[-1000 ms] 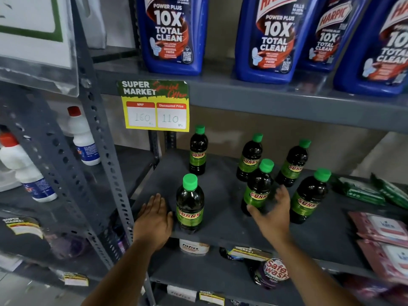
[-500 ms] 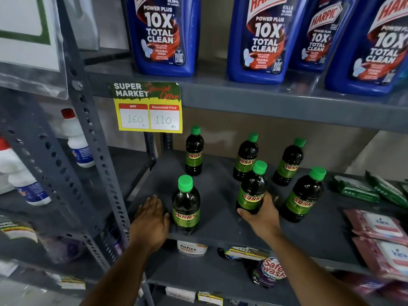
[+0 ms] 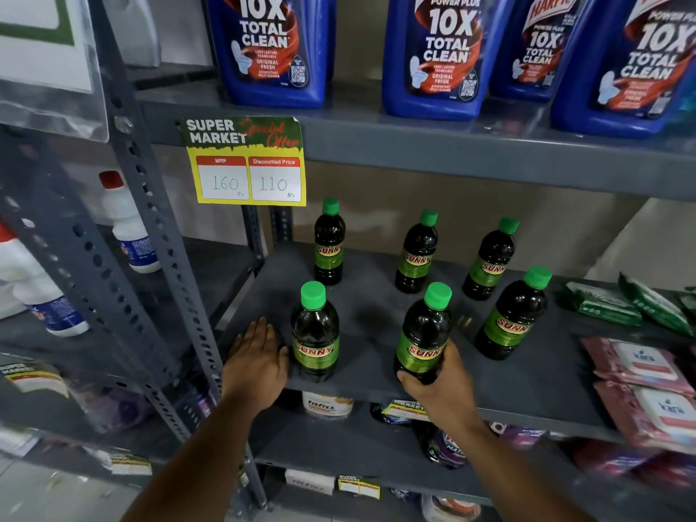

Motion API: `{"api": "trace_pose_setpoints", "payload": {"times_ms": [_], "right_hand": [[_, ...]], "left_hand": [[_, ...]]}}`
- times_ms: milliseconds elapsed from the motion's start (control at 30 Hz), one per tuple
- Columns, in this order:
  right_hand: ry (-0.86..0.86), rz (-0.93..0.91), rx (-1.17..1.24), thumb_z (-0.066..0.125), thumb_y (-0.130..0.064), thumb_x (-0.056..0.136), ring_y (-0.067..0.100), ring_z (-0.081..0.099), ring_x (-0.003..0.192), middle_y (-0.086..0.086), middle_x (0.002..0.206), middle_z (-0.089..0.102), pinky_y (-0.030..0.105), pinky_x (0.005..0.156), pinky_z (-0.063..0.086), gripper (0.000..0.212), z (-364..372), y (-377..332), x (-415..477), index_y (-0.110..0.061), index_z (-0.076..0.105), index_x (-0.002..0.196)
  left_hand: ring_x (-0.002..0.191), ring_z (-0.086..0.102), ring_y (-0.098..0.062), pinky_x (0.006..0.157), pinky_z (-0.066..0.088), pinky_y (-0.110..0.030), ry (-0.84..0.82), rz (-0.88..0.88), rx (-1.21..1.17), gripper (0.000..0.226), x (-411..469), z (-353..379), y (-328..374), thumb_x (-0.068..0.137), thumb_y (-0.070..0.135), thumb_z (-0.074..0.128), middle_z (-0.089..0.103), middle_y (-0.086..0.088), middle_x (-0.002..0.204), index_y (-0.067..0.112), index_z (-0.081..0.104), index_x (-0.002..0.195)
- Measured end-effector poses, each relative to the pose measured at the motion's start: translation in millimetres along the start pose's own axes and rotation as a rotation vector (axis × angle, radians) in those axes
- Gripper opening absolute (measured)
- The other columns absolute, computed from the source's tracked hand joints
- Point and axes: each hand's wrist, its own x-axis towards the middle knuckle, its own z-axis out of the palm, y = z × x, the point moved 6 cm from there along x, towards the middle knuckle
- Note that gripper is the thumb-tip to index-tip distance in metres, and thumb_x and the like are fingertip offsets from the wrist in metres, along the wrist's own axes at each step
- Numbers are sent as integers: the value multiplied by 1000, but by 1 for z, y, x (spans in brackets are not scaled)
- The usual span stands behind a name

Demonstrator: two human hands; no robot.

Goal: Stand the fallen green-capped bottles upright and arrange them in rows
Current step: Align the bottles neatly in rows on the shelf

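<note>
Head view is showing the right hand grasping the front middle bottle low in the frame centre, while the left hand is lying flat and released beside the front left bottle on the grey shelf.

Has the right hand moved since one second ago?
Yes. The right hand came down and toward the shelf's front edge, and now grips the front middle bottle.
</note>
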Motion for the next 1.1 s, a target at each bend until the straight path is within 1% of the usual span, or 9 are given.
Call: {"api": "trace_pose_setpoints", "payload": {"times_ms": [100,233,433,533,600,700,800,933,1100], "right_hand": [[-1,7,-2,86,-30,61,3,61,103,-14,112,64,27,87,51,75,0,-1,-1,-31,46,125],[6,28,-15,85,-36,60,-3,59,99,-20,108,62,14,78,45,75,-2,-1,-2,-40,42,121],[-5,22,8,86,-28,64,9,59,110,-14,115,60,21,86,44,81,-1,-7,-4,-30,40,131],[221,-79,-32,90,-31,59,13,42,126,-1,134,44,32,101,35,98,-11,-21,-27,-17,35,139],[334,-296,-165,84,-49,60,17,35,122,9,129,40,36,103,30,88,-4,-44,-57,-13,43,129],[-7,-563,-213,69,-55,75,-3,27,127,-14,132,34,17,107,22,71,52,-72,-73,-26,41,133],[-249,-367,-157,70,-41,78,-11,13,134,-23,142,19,4,104,9,91,96,-78,-49,-28,16,149],[-353,-193,-171,75,-29,77,20,51,121,4,130,55,25,93,39,67,122,-75,-17,-19,39,132],[-332,-160,-185,75,-28,77,24,58,113,6,122,63,33,89,47,58,132,-71,-3,-20,46,126]], "left_hand": [[142,26,-30,115,22,-44,-6,7,-2,70,0,2,-2,88,44,13,32,-20,152,1,32,141],[143,23,-29,116,19,-43,-14,8,-6,76,2,2,0,85,46,7,28,-19,154,1,29,143],[144,20,-28,118,17,-42,-9,13,0,71,1,3,1,88,44,12,25,-18,155,2,26,144],[145,19,-28,118,17,-42,-5,24,5,74,0,2,2,87,45,6,24,-18,156,2,26,144],[146,15,-27,119,15,-41,-10,33,7,77,-1,4,2,86,47,2,21,-16,157,3,23,145],[146,11,-25,120,11,-40,-14,28,-21,70,2,5,-1,90,46,8,16,-14,158,5,19,146],[147,7,-24,120,8,-39,-45,24,-7,64,3,9,-1,95,44,13,11,-13,159,6,15,147],[147,6,-24,120,8,-39,-46,18,-3,64,1,9,-1,95,45,14,11,-12,160,7,15,147],[147,8,-23,119,10,-40,-24,26,-33,63,3,7,-2,95,44,17,15,-11,159,8,18,147]]}}
